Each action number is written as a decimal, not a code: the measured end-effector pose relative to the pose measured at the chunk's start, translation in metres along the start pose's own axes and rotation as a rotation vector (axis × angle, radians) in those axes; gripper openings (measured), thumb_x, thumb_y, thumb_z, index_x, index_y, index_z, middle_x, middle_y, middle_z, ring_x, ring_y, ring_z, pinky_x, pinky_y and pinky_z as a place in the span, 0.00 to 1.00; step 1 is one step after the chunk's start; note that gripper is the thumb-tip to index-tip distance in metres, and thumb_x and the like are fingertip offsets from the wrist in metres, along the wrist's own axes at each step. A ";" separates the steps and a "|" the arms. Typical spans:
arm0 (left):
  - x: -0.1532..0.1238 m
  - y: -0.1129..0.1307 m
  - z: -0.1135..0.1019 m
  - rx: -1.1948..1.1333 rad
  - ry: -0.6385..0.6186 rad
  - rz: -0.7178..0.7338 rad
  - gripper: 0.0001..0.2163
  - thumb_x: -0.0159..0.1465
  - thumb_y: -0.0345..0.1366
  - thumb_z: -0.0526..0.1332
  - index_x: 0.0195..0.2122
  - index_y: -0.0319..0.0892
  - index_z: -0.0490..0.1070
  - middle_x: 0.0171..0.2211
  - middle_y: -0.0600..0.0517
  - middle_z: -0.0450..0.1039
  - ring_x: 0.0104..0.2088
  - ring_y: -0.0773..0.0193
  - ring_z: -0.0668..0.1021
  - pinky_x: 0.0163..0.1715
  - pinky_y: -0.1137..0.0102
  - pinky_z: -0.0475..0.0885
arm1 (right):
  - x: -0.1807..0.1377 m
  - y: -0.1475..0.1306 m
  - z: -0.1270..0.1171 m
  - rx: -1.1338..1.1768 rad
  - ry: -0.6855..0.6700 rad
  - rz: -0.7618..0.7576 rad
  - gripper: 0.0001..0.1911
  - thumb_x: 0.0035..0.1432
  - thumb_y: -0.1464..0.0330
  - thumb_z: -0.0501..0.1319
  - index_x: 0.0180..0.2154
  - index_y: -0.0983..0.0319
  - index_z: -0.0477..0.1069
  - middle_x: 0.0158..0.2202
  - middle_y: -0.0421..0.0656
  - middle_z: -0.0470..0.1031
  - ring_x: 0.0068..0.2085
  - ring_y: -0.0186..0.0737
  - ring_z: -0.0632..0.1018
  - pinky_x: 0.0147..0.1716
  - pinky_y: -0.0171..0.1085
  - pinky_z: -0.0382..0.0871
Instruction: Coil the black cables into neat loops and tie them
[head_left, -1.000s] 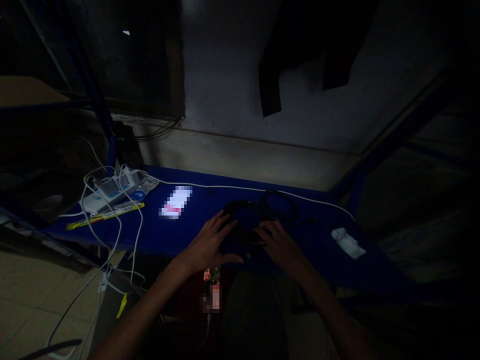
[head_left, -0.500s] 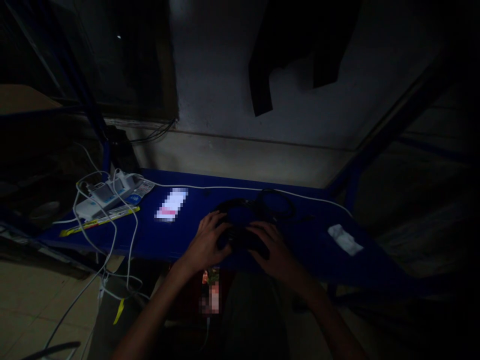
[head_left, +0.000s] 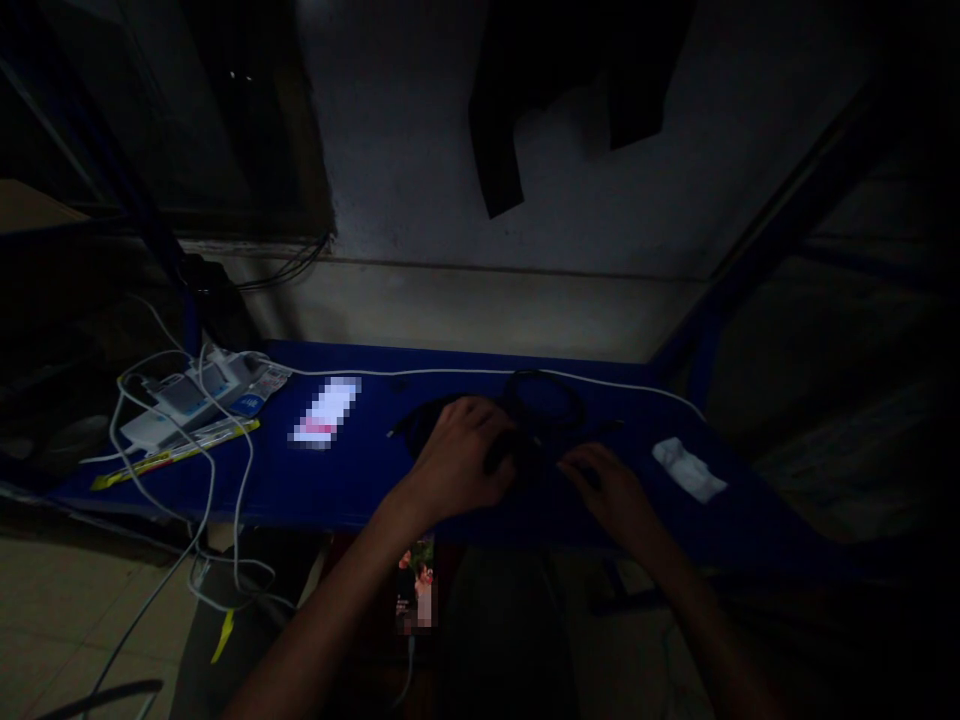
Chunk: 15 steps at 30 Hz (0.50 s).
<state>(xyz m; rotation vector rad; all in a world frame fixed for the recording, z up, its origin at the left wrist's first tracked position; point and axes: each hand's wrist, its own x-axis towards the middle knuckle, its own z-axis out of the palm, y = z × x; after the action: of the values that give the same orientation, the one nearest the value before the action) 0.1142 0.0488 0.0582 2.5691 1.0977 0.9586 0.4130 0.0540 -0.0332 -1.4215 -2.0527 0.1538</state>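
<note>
A bundle of black cable (head_left: 421, 418) lies on the blue tabletop (head_left: 360, 490), with a round loop (head_left: 581, 400) spreading behind it to the right. My left hand (head_left: 469, 460) is closed over the bundle, its fingers curled round a dark part that is mostly hidden. To the right, my right hand (head_left: 611, 490) hovers low over the table with fingers bent and thumb drawn in. Whether a thin dark strand runs between its fingertips is too dim to see.
On the left lie a white power strip (head_left: 161, 425) with tangled white cords and a yellow strip (head_left: 176, 457). A lit phone (head_left: 326, 412) rests nearby. A crumpled white tissue (head_left: 688, 470) is at right. Another lit phone (head_left: 416, 590) is below the table edge.
My left hand has shifted right over the dark bundle. My right hand has let go of the bundle's near side and moved right, away from it. The view has shifted slightly.
</note>
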 end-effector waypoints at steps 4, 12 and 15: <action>0.079 0.000 0.043 0.160 -0.221 0.076 0.20 0.71 0.45 0.62 0.59 0.40 0.72 0.56 0.41 0.75 0.59 0.45 0.74 0.59 0.52 0.70 | 0.003 -0.006 -0.001 -0.045 -0.027 -0.052 0.09 0.72 0.65 0.55 0.38 0.56 0.71 0.40 0.48 0.77 0.44 0.52 0.78 0.48 0.51 0.74; 0.130 -0.039 0.089 0.316 -0.528 0.185 0.19 0.70 0.45 0.66 0.53 0.35 0.77 0.55 0.37 0.77 0.54 0.45 0.80 0.53 0.58 0.74 | 0.004 0.002 -0.017 -0.034 -0.161 -0.080 0.07 0.74 0.65 0.55 0.42 0.56 0.70 0.41 0.46 0.76 0.43 0.48 0.78 0.44 0.47 0.74; 0.131 -0.043 0.088 0.316 -0.516 0.284 0.12 0.71 0.36 0.63 0.50 0.35 0.79 0.51 0.37 0.80 0.51 0.49 0.82 0.50 0.61 0.74 | 0.004 0.004 -0.020 -0.070 -0.191 -0.148 0.08 0.74 0.68 0.53 0.41 0.56 0.70 0.41 0.47 0.76 0.42 0.48 0.78 0.44 0.47 0.74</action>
<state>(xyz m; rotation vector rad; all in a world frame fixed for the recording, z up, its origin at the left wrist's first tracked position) 0.2119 0.1777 0.0373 3.0293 0.7998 0.1306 0.4258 0.0544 -0.0174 -1.3336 -2.3317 0.1632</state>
